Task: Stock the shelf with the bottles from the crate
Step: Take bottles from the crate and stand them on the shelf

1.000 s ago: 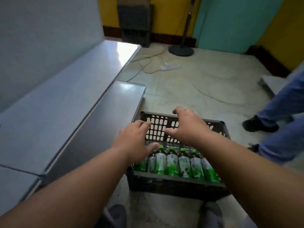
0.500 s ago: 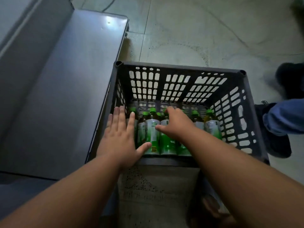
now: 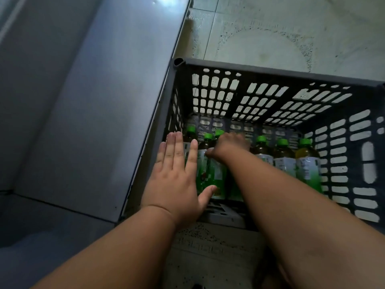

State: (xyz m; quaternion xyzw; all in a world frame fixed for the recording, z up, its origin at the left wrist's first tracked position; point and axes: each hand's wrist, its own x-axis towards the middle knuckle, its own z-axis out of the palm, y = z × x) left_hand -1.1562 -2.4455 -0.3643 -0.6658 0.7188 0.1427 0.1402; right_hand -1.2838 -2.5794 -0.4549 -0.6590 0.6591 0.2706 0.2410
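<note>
The left hand [image 3: 175, 180] lay flat and released, its fingers straight and together and the thumb spread to the side, held over the left end of the row of bottles inside the dark grey perforated plastic crate [image 3: 270, 97]; whether the palm pressed on the bottles beneath it could not be told, though the thumb tip lay against the green lower part of one label. The right hand [image 3: 228, 146] reached deeper into the crate with its fingers curled downward over the neck and shoulder of a green-capped bottle with a white and green label [image 3: 216, 163], grasping it near the top, the thumb pressed to the bottle's left side. Both bare forearms stretched forward from the bottom of the frame, the left one rising from the lower left, the right one crossing from the lower right over the crate's near wall. The bottles stood upright in a row along the near side of the crate, their green caps up, dark liquid showing at the shoulders; three of them [image 3: 284, 157] stood uncovered to the right of the grasping hand, the rightmost with yellower contents. The crate sat on the pale speckled tile floor [image 3: 270, 32], its left wall just beside the edge of the grey metal shelf [image 3: 93, 101], which lay bare and low to the left.
</note>
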